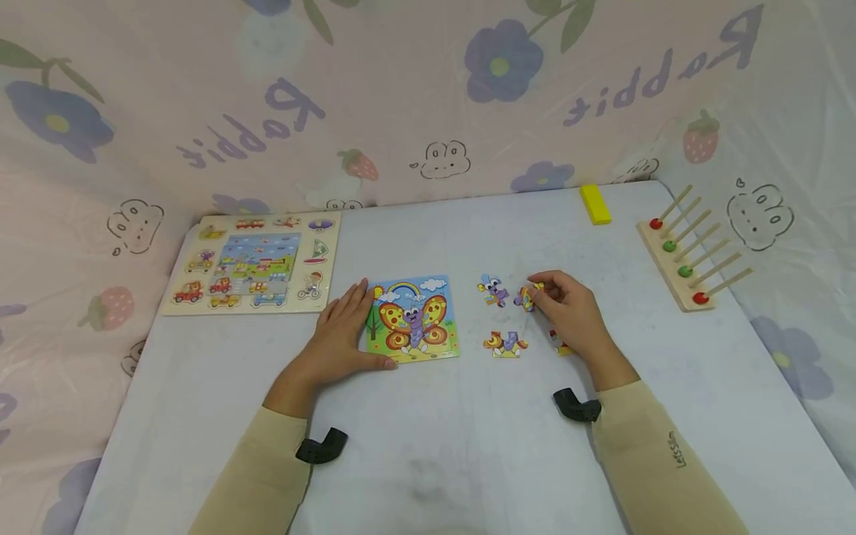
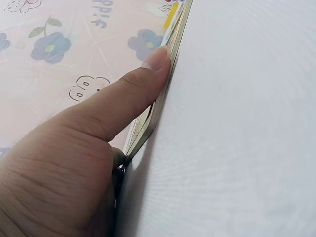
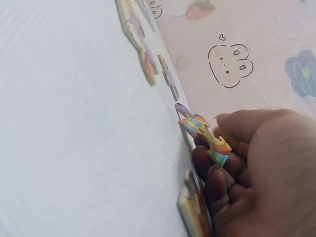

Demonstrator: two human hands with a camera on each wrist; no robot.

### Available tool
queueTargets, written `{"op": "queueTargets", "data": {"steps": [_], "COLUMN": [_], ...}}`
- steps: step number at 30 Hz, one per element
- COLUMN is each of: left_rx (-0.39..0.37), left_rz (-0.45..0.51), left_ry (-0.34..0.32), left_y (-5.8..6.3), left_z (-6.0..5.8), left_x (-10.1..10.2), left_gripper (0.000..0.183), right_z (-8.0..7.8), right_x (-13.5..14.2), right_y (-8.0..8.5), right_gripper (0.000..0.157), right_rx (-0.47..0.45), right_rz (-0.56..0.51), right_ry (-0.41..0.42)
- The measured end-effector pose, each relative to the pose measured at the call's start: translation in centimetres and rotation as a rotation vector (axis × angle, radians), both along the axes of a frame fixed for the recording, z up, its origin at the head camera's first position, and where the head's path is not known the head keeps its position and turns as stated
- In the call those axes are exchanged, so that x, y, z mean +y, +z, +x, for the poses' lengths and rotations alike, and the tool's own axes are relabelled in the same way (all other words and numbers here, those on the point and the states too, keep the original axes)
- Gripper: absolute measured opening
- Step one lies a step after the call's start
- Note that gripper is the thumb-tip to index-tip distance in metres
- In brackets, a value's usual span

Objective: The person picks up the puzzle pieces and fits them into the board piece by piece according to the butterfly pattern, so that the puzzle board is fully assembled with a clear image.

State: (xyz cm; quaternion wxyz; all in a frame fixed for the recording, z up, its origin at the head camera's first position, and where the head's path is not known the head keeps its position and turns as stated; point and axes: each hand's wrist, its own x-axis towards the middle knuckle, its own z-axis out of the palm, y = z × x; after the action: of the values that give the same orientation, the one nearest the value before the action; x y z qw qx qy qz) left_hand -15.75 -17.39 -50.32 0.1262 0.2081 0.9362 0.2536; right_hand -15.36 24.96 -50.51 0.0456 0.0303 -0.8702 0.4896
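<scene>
A square butterfly puzzle board (image 1: 413, 319) lies flat on the table, showing a purple-bodied butterfly under a rainbow. Against its left and bottom edges rests my left hand (image 1: 345, 334), fingers extended; the thumb (image 2: 131, 89) lies along the board's edge in the left wrist view. My right hand (image 1: 570, 312) pinches a small colourful puzzle piece (image 3: 205, 131), tilted up off the table. Near it lie a piece with the butterfly's face (image 1: 493, 290), a piece with orange swirls (image 1: 506, 344) and a piece partly covered by the right hand (image 1: 560, 345).
At the back left is a wooden vehicle puzzle board (image 1: 310, 307) with a smaller picture on it. A yellow block (image 1: 595, 204) lies near the back edge. On the right stands a wooden peg rack (image 1: 678, 264) with red and green beads. A patterned curtain (image 1: 401, 96) hangs behind the table.
</scene>
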Motion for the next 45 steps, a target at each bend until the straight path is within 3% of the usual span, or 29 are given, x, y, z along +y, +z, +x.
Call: {"op": "queueTargets", "data": {"steps": [45], "left_rx": [0.001], "left_rz": [0.015], "left_ry": [-0.005], "left_y": [-0.15], "left_z": [-0.22], "left_x": [-0.06], "left_gripper": [0.141], "right_z": [-0.31], "right_x": [0.16], "right_y": [0.04], "right_gripper": [0.031], "right_rx": [-0.036], "right_rz": [0.015], "right_ry": [0.007]}}
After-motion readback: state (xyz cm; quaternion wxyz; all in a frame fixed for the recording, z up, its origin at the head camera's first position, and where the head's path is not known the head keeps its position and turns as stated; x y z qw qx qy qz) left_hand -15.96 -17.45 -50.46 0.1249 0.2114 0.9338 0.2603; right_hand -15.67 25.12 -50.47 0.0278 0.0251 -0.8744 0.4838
